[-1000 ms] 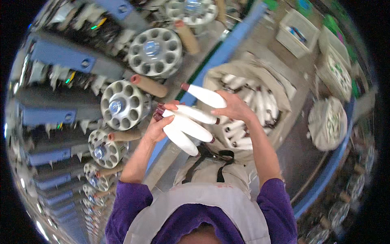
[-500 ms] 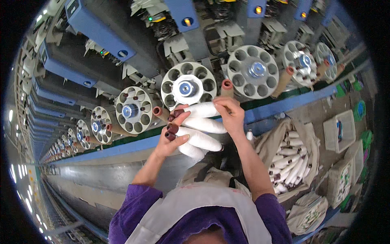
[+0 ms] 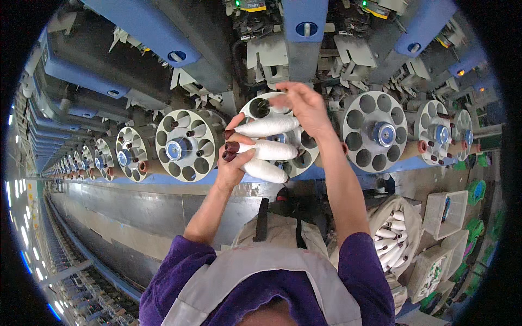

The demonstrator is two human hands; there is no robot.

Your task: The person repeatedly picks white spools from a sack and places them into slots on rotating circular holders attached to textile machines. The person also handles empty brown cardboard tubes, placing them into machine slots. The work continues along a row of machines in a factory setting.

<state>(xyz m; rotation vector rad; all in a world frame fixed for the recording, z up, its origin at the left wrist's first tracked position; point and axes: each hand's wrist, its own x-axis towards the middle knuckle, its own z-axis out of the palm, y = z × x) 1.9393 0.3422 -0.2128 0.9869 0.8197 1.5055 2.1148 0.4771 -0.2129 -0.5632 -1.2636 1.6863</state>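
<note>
My left hand grips three white yarn bobbins with dark brown tube ends, fanned out to the right. They are held up against a round grey magazine disc with several holes on the winding machine. My right hand reaches over the top bobbin, fingers pinched at the upper edge of that disc near one of its holes. Whether it holds anything is hidden by the fingers.
A row of similar round magazine discs runs left and right along the blue and grey machine. A cloth sack of white bobbins hangs at my right hip, with small boxes beside it. An aisle stretches away at the left.
My view has turned from the sack toward the machine. Both hands rose with the bobbins to the disc, and my right hand moved off the bundle up to the disc's top.
</note>
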